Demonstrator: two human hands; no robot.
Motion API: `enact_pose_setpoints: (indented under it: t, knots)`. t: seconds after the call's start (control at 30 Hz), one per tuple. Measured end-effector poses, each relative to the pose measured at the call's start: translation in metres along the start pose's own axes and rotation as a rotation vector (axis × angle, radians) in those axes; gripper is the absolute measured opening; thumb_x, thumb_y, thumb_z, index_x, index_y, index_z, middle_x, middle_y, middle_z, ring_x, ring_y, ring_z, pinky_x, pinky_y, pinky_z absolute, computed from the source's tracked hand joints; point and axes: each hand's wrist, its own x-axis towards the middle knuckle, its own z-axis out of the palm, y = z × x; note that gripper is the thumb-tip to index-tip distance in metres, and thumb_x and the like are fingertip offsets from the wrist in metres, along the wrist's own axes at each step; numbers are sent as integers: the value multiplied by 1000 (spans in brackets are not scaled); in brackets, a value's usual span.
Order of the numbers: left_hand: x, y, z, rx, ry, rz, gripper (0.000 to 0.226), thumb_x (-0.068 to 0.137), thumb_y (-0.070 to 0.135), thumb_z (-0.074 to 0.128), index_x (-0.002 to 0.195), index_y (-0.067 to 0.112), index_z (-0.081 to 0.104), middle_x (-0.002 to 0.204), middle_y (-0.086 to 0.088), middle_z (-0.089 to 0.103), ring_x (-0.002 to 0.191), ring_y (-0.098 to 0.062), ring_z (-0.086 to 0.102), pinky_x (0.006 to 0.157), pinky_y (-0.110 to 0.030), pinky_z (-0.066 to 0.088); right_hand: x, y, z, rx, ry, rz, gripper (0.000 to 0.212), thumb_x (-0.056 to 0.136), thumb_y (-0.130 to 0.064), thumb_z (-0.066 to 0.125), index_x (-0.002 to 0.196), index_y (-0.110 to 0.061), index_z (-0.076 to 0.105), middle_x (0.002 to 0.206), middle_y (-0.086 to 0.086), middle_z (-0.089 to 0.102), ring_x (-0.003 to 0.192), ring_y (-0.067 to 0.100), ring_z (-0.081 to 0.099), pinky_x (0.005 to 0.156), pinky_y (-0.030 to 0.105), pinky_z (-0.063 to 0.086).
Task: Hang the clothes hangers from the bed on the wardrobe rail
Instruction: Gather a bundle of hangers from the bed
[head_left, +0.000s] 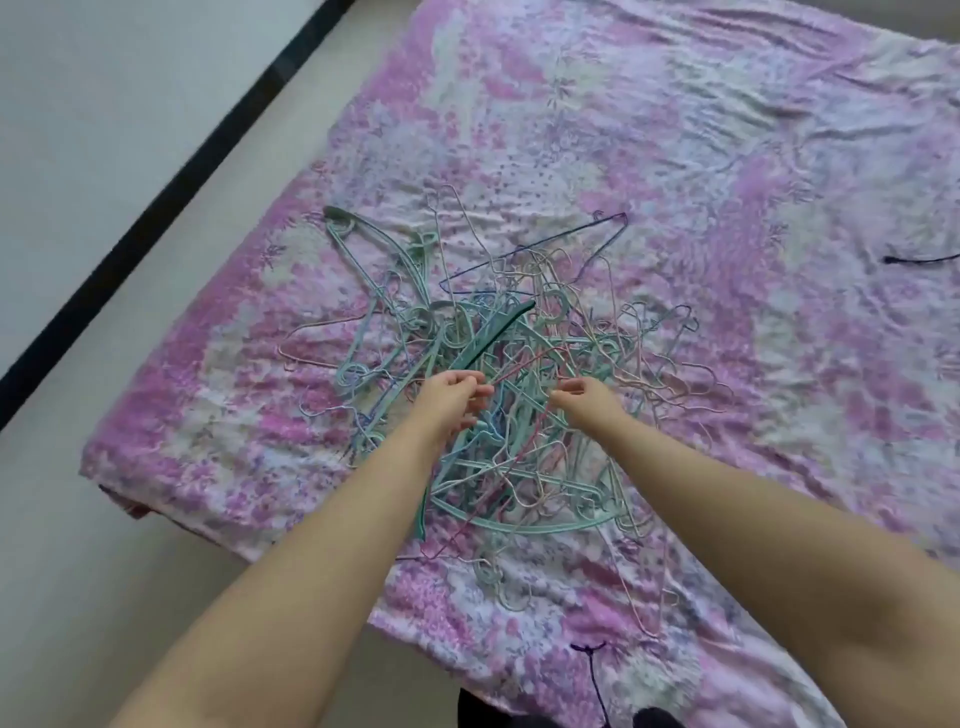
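Observation:
A tangled pile of clothes hangers (519, 374), mint green plastic ones and thin pale, blue and red wire ones, lies on the bed (675, 156) with its pink flowered sheet. Both my arms reach into the middle of the pile. My left hand (451, 400) has its fingers curled and pinches a thin wire hanger by a dark green one (493, 338). My right hand (587, 397) curls its fingers over a thin wire hanger just to the right. The wardrobe rail is out of view.
A lone dark wire hanger (914, 258) lies at the bed's right edge, another dark one (592, 670) near the front edge. Pale floor (104, 519) runs along the bed's left side, bounded by a black strip (156, 208) and a white wall.

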Motion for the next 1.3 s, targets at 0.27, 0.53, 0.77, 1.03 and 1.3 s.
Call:
enact_pose_setpoints:
  t: [0.27, 0.53, 0.77, 1.03, 1.3]
  knots:
    - [69, -79, 29, 268, -187, -222, 78, 93, 37, 60, 153, 20, 14, 159, -4, 18, 143, -24, 26, 112, -44, 28, 77, 64, 22, -3, 178, 338, 105, 83, -52, 64, 151, -7, -2, 159, 12, 11, 139, 36, 28, 109, 48, 32]
    - [112, -112, 55, 464, -185, -277, 108, 81, 53, 67, 153, 25, -9, 162, -1, -2, 148, -27, 10, 117, -50, 19, 122, 105, 30, 345, 122, 304, 96, 82, -44, 70, 150, -6, 13, 150, 15, 31, 131, 33, 41, 103, 42, 37]
    - [113, -101, 89, 625, -120, -244, 114, 70, 81, 51, 153, 23, -1, 161, -7, 5, 147, -31, 2, 117, -53, 12, 100, 93, 34, 526, -12, 201, 71, 81, -46, 69, 141, -27, 37, 109, 0, 64, 90, 18, 58, 58, 26, 36]
    - [68, -81, 75, 105, -219, -210, 136, 45, 97, 51, 151, 18, 23, 152, -5, 36, 138, -22, 37, 113, -50, 30, 6, 30, 28, 450, -148, 72, 58, 89, -64, 40, 128, -24, 56, 119, -1, 61, 106, 15, 57, 98, 38, 47]
    - [-23, -54, 73, -317, -310, -143, 49, 78, 54, 57, 109, 17, 64, 103, -1, 72, 92, -12, 69, 75, -31, 57, -74, 26, 33, 253, -252, -140, 104, 68, -94, 22, 140, -20, 38, 147, 5, 41, 137, 21, 37, 112, 52, 32]
